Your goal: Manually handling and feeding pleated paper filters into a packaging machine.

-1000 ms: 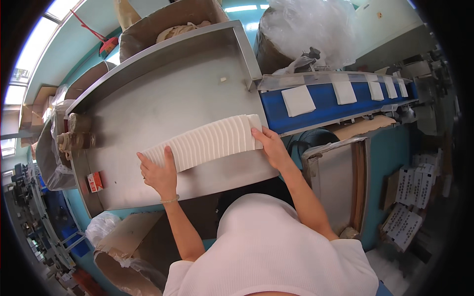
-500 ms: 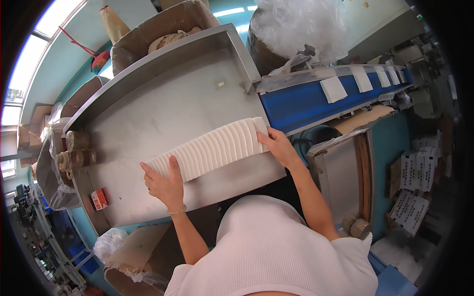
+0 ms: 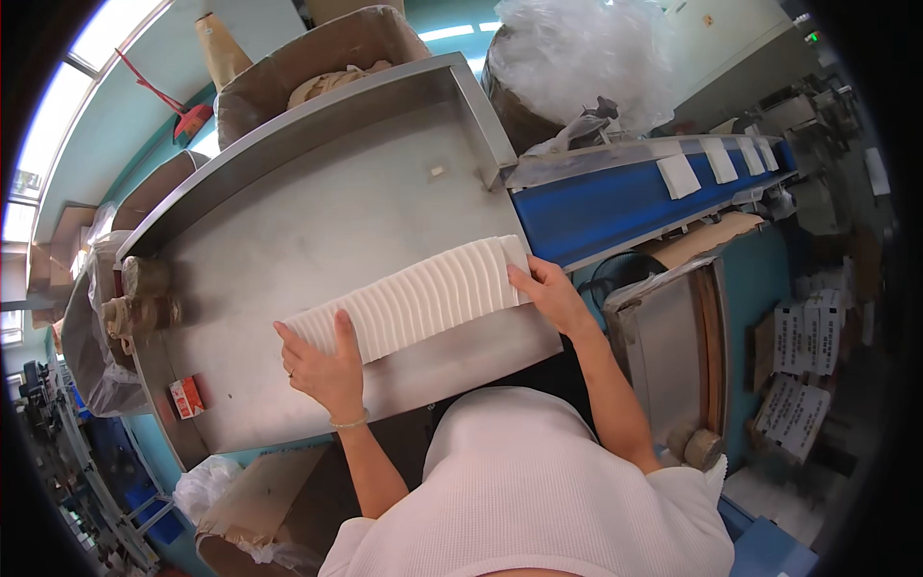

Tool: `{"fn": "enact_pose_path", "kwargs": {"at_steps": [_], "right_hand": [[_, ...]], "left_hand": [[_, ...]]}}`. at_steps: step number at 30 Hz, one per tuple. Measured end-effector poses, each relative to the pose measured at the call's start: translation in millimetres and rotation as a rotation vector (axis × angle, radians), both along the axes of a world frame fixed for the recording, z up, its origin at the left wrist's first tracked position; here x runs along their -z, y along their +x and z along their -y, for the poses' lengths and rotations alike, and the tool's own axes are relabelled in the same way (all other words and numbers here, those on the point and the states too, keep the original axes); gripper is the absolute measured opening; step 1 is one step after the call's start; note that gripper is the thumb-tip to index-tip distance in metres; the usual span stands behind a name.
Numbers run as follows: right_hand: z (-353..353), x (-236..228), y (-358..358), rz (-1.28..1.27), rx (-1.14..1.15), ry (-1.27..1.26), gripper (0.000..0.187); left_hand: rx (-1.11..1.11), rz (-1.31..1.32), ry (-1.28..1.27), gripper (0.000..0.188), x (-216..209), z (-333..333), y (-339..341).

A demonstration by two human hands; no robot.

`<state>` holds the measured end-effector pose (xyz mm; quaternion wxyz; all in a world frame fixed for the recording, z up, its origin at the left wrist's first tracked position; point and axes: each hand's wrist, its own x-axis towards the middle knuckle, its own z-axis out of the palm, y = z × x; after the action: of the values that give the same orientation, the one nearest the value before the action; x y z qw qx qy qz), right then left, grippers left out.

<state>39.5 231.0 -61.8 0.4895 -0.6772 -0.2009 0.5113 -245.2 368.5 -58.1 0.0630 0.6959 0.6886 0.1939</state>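
A long row of folded white sheets (image 3: 423,293), like napkins or wipes standing tightly side by side, lies slantwise on a steel tray table (image 3: 288,221). My left hand (image 3: 324,370) grips the row's left end, thumb on the near side and fingers stretched around the end. At the other end, my right hand (image 3: 550,293) has its thumb on top of the last sheets and its fingers at the outer side. The undersides of both hands are hidden.
A blue conveyor belt (image 3: 586,207) carries several folded white pieces (image 3: 679,177) at the right. Tape rolls (image 3: 144,313) and a small red-and-white box (image 3: 187,396) sit at the tray's left edge. Beyond the raised rim stands a cardboard box (image 3: 260,91); clear plastic film (image 3: 577,58) bulges behind the belt.
The white pieces have moved farther along the belt, to the right. Both hands stay at the ends of the row, and the view has shifted slightly.
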Motion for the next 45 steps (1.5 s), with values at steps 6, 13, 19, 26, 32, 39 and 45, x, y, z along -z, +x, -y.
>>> {"fn": "enact_pose_path", "kwargs": {"at_steps": [6,13,19,26,32,39,45], "right_hand": [[1.0,1.2,1.3,0.037,0.013,0.033,0.033],[8.7,16.3,34.0,-0.390,0.571,0.022,0.047],[-12.4,-17.0,-16.9,0.023,0.128,-0.006,0.040],[20.4,13.7,22.0,-0.569,0.143,0.013,0.034],[8.6,26.3,32.9,-0.451,0.470,0.116,0.035],[-14.7,-14.3,-33.1,0.334,0.091,0.017,0.047],[-10.9,-10.4,-31.4,0.159,0.159,-0.024,0.043]], "left_hand": [[0.005,0.002,0.022,0.096,1.6,-1.5,0.2],[0.064,0.009,-0.001,0.100,-7.6,2.9,1.5],[0.047,0.048,-0.034,0.103,-8.5,16.6,7.2],[0.033,0.049,-0.018,0.101,-8.7,21.9,9.4],[-0.001,0.023,-0.067,0.102,-2.8,21.8,7.7],[0.026,0.046,-0.132,0.102,-8.5,20.4,15.8],[0.059,0.076,-0.122,0.101,-7.8,15.7,15.5]]}}
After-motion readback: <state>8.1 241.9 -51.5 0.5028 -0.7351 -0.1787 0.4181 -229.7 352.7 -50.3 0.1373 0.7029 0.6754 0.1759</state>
